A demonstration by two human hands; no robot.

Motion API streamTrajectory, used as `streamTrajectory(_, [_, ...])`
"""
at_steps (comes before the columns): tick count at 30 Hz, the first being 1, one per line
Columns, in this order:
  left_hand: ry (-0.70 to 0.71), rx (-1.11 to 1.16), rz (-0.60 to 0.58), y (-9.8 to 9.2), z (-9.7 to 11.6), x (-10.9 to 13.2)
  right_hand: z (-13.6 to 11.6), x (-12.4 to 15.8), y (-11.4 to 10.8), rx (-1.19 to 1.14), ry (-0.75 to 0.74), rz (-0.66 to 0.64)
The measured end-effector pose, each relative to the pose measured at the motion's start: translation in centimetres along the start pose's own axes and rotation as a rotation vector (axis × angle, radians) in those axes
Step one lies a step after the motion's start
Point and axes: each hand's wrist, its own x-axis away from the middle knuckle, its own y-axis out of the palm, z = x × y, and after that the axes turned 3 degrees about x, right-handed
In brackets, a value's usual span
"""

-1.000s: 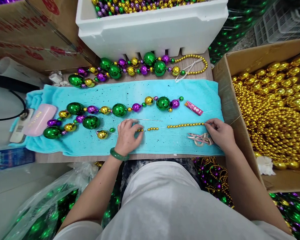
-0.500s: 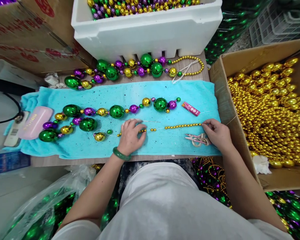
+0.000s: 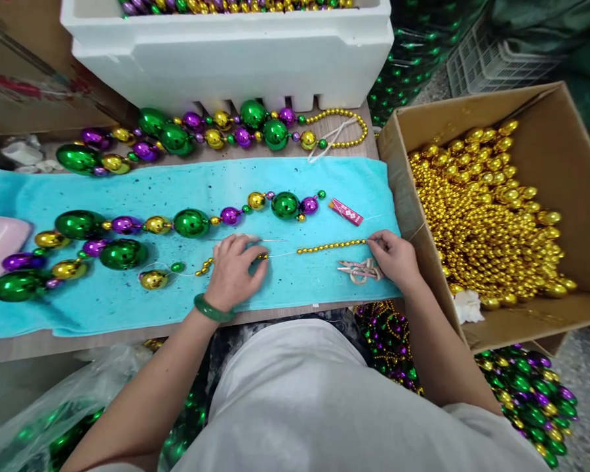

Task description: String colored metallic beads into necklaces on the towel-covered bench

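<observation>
The right hand (image 3: 396, 259) has a closed grip, thumb and fingertips pinching the right end of a gold bead row (image 3: 332, 246) just above the towel (image 3: 295, 292). The left hand (image 3: 238, 272) lies palm down, its thumb and forefinger closed on a short gold run (image 3: 205, 266), part of which emerges on the hand's left side. Between the two hands only bare thread (image 3: 282, 254) shows; half a second ago a few gold beads sat in that gap, and just one or so peeked out left of the hand. The right hand keeps its pinch on the same end.

On the far side of the left hand lies a needle (image 3: 270, 240); near the right hand are the scissors (image 3: 358, 269), blades pointing left. Farther left rest a small green bead (image 3: 177, 267) and a gold bead (image 3: 154, 280). The big bead string (image 3: 191, 223) stretches across the towel's far half, with a pink packet (image 3: 345, 212) at its right.

The view has swung right: the pink case (image 3: 2, 249) is now cut by the left edge, and more of the cardboard box (image 3: 406, 177) shows.
</observation>
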Motion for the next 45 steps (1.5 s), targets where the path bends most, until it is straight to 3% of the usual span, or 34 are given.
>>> streamTrajectory(4, [0.066, 0.050, 0.031, 1.0, 1.9, -1.6, 0.0, 0.0, 0.0, -0.011, 0.002, -0.007])
streamTrajectory(9, [0.142, 0.064, -0.022, 2.5, 4.1, -3.2, 0.1, 0.0, 0.1, -0.021, 0.001, -0.008])
streamTrajectory(16, [0.091, 0.012, -0.051, 1.3, 3.3, -2.6, 0.0, 0.0, 0.1, -0.007, 0.003, -0.003])
streamTrajectory(23, [0.133, 0.033, -0.087, 2.2, 4.6, -3.9, 0.1, 0.0, 0.0, 0.002, 0.003, -0.017])
streamTrajectory(29, [0.097, -0.021, -0.094, 1.5, 4.0, -3.2, 0.0, 0.0, 0.0, 0.014, -0.002, -0.018])
streamTrajectory(38, [0.151, 0.020, -0.081, 2.9, 6.8, -5.0, 0.0, -0.1, 0.0, 0.030, -0.018, -0.011])
streamTrajectory(45, [0.084, -0.007, -0.132, 1.7, 6.1, -4.3, 0.1, -0.1, 0.1, 0.033, -0.010, -0.018])
